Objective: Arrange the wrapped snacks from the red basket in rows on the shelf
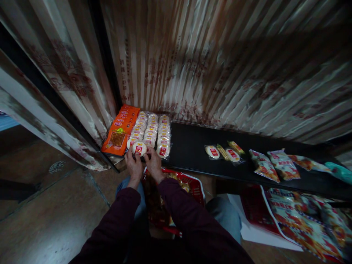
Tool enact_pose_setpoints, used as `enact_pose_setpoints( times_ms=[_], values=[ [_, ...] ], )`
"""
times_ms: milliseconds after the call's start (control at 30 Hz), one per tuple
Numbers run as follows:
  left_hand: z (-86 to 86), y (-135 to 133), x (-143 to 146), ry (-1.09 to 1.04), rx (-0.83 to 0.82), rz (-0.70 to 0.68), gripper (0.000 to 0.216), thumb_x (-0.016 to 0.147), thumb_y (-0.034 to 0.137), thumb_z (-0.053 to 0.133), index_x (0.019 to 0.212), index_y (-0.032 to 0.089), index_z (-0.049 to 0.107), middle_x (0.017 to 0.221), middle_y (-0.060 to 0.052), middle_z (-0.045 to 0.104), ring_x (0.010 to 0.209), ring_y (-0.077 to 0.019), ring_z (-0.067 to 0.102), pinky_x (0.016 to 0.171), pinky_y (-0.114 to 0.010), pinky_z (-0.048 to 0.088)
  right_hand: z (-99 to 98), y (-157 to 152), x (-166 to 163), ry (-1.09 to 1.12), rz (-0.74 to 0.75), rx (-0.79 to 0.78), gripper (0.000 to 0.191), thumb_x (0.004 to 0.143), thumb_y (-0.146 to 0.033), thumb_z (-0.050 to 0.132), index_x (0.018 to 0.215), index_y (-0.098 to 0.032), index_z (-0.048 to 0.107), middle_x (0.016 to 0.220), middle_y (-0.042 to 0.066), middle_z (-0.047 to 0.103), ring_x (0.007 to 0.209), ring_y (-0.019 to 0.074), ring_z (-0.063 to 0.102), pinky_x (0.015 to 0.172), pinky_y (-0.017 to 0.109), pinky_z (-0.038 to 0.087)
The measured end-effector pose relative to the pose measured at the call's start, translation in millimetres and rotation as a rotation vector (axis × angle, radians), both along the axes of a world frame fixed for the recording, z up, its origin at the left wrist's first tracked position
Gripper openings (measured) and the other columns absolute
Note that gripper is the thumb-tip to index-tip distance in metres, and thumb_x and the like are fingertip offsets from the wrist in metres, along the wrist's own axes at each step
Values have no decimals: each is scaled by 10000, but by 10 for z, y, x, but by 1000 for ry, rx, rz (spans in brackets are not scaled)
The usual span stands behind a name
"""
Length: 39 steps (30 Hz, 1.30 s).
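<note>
A round white wrapped rice cracker with a red label sits between my two hands, at the front end of the rows. My left hand pinches its near left edge, and my right hand has its fingers closed at its right edge. Beyond and beside it, several wrapped crackers lie overlapping in three rows on the black shelf. Left of the rows is a flat orange snack bag. My fingertips partly cover the cracker's edges.
Farther right on the shelf lie loose wrapped crackers, small yellow packs, snack bags and a green pack. A red basket stands between my knees. Another red container holds snack bags. Curtains hang behind and left.
</note>
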State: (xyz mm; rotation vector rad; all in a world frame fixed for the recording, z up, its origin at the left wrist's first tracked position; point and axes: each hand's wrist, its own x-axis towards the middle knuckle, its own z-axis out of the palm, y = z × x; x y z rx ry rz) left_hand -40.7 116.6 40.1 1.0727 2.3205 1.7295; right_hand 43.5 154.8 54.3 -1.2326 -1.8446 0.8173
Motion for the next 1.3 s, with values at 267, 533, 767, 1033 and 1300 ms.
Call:
enact_pose_setpoints(
  times_ms=[267,533,767,1033,1300],
  values=[
    [-11,123,-178,80,-29,122,435,875,326,462,1270,152,518,1223,-158,541,1182,-282,472,1033,-461,355,59,96,-313,-77,54,34,355,831,-176,523,1184,-168,556,992,64,679,894,193,628,845,321,491],
    [-164,215,-216,149,-22,152,453,898,394,441,1264,140,520,1272,-183,504,1236,-299,421,1059,-484,312,116,184,-381,-135,92,41,322,850,-222,509,1168,-176,526,940,56,672,835,190,626,773,308,500],
    [-217,252,-198,157,-54,147,402,899,348,441,1228,142,543,1269,-184,497,1232,-301,415,1049,-508,313,78,233,-393,-201,116,35,183,865,-188,502,1029,-186,583,944,62,652,847,188,602,771,305,494],
    [-231,283,-178,195,-34,149,398,884,313,462,1217,113,543,1285,-204,489,1241,-308,414,1054,-518,301,-23,132,-213,-291,41,325,240,906,-182,472,1081,-203,635,1286,88,555,1249,240,408,1065,415,341],
    [-221,311,-136,247,-36,171,438,844,334,531,1235,135,532,1293,-184,500,1250,-312,414,1060,-525,307,-251,134,-151,-398,47,340,400,938,-233,452,1333,-182,494,1521,119,335,1464,260,102,1143,490,219]
  ],
)
